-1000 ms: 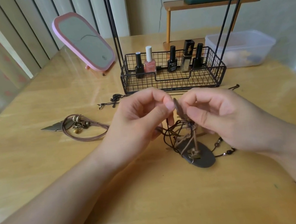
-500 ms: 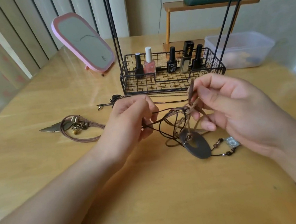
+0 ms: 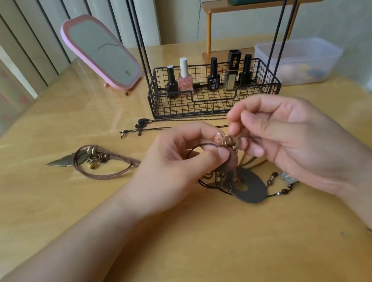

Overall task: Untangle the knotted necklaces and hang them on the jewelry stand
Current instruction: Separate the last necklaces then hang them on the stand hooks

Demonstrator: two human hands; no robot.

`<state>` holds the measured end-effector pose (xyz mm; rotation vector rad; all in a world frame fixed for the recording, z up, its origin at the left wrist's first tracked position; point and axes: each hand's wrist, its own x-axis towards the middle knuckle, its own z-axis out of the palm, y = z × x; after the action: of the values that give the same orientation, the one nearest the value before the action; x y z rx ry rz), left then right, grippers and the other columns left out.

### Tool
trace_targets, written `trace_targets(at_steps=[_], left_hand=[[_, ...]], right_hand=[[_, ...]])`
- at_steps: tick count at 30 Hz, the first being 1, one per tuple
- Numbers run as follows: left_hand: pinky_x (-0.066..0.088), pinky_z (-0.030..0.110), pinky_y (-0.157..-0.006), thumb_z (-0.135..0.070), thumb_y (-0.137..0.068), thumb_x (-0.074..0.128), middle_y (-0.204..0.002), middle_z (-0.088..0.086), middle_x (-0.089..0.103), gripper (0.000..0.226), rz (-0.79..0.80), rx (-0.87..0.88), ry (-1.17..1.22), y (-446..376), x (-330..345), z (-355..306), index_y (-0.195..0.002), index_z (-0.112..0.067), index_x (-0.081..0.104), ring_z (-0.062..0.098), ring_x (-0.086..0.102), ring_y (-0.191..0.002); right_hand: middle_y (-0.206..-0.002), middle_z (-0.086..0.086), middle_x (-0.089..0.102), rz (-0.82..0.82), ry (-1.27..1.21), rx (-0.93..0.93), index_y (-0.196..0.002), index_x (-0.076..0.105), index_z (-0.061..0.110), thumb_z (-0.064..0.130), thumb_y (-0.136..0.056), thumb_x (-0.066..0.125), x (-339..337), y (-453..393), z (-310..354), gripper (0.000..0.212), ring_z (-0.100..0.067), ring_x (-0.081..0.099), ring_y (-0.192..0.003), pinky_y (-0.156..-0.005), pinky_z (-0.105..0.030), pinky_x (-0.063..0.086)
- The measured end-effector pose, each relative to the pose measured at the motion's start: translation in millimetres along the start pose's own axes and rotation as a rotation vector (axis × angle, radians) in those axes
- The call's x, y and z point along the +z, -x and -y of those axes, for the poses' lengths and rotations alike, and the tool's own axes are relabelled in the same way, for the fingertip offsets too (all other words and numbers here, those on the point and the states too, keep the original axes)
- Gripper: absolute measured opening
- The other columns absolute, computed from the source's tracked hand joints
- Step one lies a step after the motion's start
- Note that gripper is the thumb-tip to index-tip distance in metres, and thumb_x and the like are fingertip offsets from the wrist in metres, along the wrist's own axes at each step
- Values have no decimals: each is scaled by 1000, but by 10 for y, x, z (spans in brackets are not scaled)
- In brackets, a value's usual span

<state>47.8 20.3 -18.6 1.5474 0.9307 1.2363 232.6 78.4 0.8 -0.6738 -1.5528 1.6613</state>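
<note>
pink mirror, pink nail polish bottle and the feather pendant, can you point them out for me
pink mirror [image 3: 102,51], head view, on the middle of its glass
pink nail polish bottle [image 3: 185,83], head view, on its pink body
feather pendant [image 3: 61,161], head view, on the flat metal blade

Soft daylight from the left leaves glare on the table [image 3: 95,110]; edges bow, fingertips blur.

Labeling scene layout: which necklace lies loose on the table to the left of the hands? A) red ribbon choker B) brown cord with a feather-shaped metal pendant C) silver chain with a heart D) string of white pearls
B: a brown cord necklace with a feather-shaped pendant and small beads lies on the table, off to the side of the left hand.
</note>
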Motion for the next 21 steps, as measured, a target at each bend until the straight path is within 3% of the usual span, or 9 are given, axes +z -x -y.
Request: trace_targets(at_steps=[3, 7, 12, 16, 18, 20, 21], left_hand=[[40, 5, -52, -3, -84, 61, -68, 1, 64, 5, -22, 0, 22, 3, -15, -40, -85, -7, 58, -3, 57, -52], [40, 6, -54, 3, -88, 63, -72, 12, 60, 15, -36, 20, -45, -3, -48, -10, -86, -11, 58, -3, 56, -55], [39, 9, -54, -3, -89, 58, -81, 12, 54, 11, 46, 14, -54, 7, -59, 29, -91, -13, 56, -1, 49, -60], [37, 17, -58, -6, -87, 63, -80, -2, 55, 9, 115, -42, -18, 20, -73, 58, -89, -12, 57, 19, 47, -65], [39, 20, -59, -16, -84, 66, -77, -5, 57, 11, 115, -66, 17, 31, -87, 40, -90, -12, 58, 19, 48, -66], [42, 26, -57, -27, -82, 64, -74, 4, 58, 14, 78, -61, -5, 26, -97, 32, -88, -16, 61, 24, 48, -64], [44, 37, -57, -30, -81, 66, -74, 14, 57, 14, 61, -46, -34, 18, -98, 37, -87, -18, 63, 32, 48, -63]], right_hand=[[-81, -5, 70, -13, 179, -78, -91, 74, 14, 14, -84, 64, -54, 10, 14, 12, -11, 58, -69, -56, -17, 44], [-85, -1, 72, 2, 558, -240, -91, 73, 17, 10, -80, 65, -51, 37, -3, 16, -13, 67, -81, -72, -20, 53], [-84, 5, 71, 24, 715, -273, -88, 78, 23, 22, -79, 70, -74, 44, -23, 12, -21, 67, -78, -64, -30, 54], [-80, 3, 67, 52, 789, -299, -81, 76, 29, 28, -80, 73, -76, 41, -17, 3, -20, 62, -73, -60, -25, 48], [-80, 4, 65, 46, 831, -328, -80, 73, 28, 28, -82, 71, -65, 35, -26, 3, -21, 60, -73, -60, -31, 48], [-80, 6, 63, 37, 862, -364, -81, 72, 26, 26, -84, 69, -49, 31, -36, 4, -21, 60, -74, -62, -35, 50], [-80, 7, 63, 35, 870, -377, -82, 71, 25, 25, -86, 68, -42, 33, -37, 5, -21, 60, -76, -63, -36, 50]])
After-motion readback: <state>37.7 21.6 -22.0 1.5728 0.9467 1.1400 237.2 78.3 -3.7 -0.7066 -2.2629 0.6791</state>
